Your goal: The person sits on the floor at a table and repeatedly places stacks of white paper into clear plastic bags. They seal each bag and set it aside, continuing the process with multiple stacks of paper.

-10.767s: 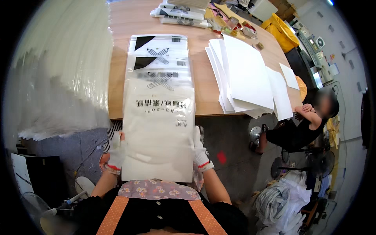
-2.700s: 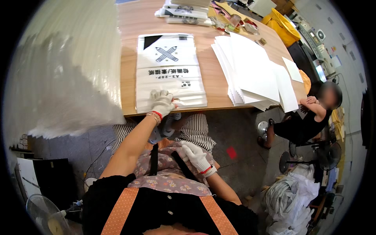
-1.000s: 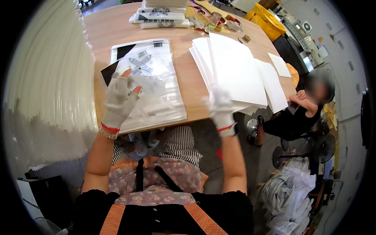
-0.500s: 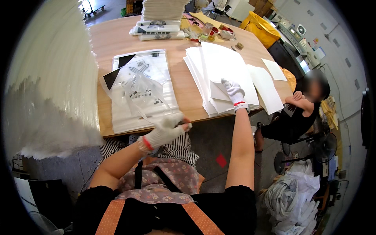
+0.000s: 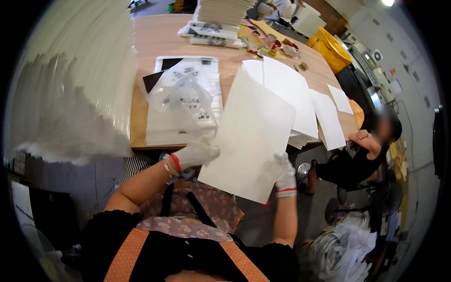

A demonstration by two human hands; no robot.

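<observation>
A large white sheet of paper or thin card [image 5: 249, 136] is held tilted over the table's front edge, in front of my body. My gloved left hand [image 5: 199, 152] is closed on its left edge, and my gloved right hand [image 5: 284, 175] grips its lower right edge. Behind the sheet lies a stack of white sheets [image 5: 293, 98], partly covered by it. To the left sits a pile of flat plastic bags [image 5: 162, 127] with black print. A loose, crumpled clear bag [image 5: 185, 94] rests on top of that pile.
A tall stack of plastic-wrapped material [image 5: 80, 89] rises at the left. Bundles [image 5: 218, 33], tape rolls and small jars [image 5: 270, 41] occupy the far side of the table [image 5: 155, 33]. A seated person [image 5: 347, 160] is on the right, near a fan [image 5: 387, 197] and a yellow bin [image 5: 329, 49].
My right hand has drawn a white sheet off the stack toward me. My left hand, earlier below the bags with the sheet out of its reach, now holds the sheet's left edge. The view has shifted slightly.
</observation>
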